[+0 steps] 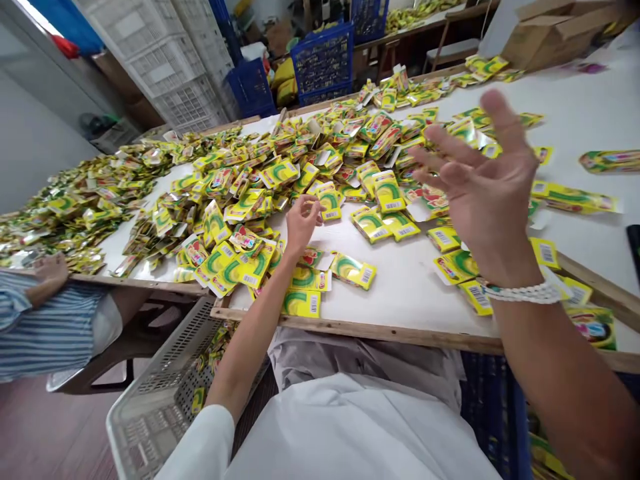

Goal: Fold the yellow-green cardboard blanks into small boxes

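My left hand point(301, 225) is low over the white table, fingers curled and fingertips at the left edge of a small yellow-green carton point(330, 202) with a barcode. The fingers partly hide where they meet it. My right hand point(493, 190) is raised above the table on the right, fingers spread, holding nothing, slightly blurred. A white beaded bracelet point(525, 292) circles that wrist. Beneath it lie several more yellow cartons point(457, 265). Between my hands, other cartons point(373, 225) lie flat, and one carton point(353, 269) rests nearer the table's front.
A large heap of cartons point(280, 173) stretches across the table point(400, 293), which has a wooden edge strip point(370, 330). A grey-white crate point(145, 400) stands below at left. Another person's hand point(51, 268) rests at the far left edge. Blue crates point(323, 60) and a cardboard box point(555, 37) are behind.
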Demonstrator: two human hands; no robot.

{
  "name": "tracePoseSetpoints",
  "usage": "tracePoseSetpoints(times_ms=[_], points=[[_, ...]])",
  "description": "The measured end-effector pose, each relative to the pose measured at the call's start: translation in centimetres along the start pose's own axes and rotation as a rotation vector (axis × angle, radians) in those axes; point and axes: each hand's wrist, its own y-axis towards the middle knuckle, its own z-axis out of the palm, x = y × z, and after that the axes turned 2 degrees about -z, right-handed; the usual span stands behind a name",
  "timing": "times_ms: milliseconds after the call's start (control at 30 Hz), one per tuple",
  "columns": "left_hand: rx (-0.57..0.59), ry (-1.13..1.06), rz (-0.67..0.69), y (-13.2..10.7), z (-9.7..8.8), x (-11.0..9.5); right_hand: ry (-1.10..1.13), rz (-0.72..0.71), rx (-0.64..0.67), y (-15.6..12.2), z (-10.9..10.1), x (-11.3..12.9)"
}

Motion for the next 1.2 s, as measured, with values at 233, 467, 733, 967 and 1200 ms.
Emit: tracePoseSetpoints(times_ms=[233, 467, 733, 967, 1200], points=[[-0.218, 0.624, 0.231, 0.2, -1.5, 2.2, -0.073, 0.121, 0.025, -0.7, 1.7, -4.0], [-0.018, 0.665, 0.009, 0.5, -2.8, 6.2, -0.326, 0.123, 0.251, -2.1, 3.1, -5.9], [0.002, 0.473, 0.089, 2.9, -1.2, 6.3, -0.627, 0.053, 0.402, -2.8, 4.4, -6.4], [0.045, 0.233, 0.044, 5.0, -0.1, 7.7, -0.836, 0.008, 0.549, -3.2, 5.2, -6.1], [0.156, 0.277, 0.065, 4.7, -0.3, 6.5, -0.903, 0.010, 0.638, -3.9, 6.0, -6.6]])
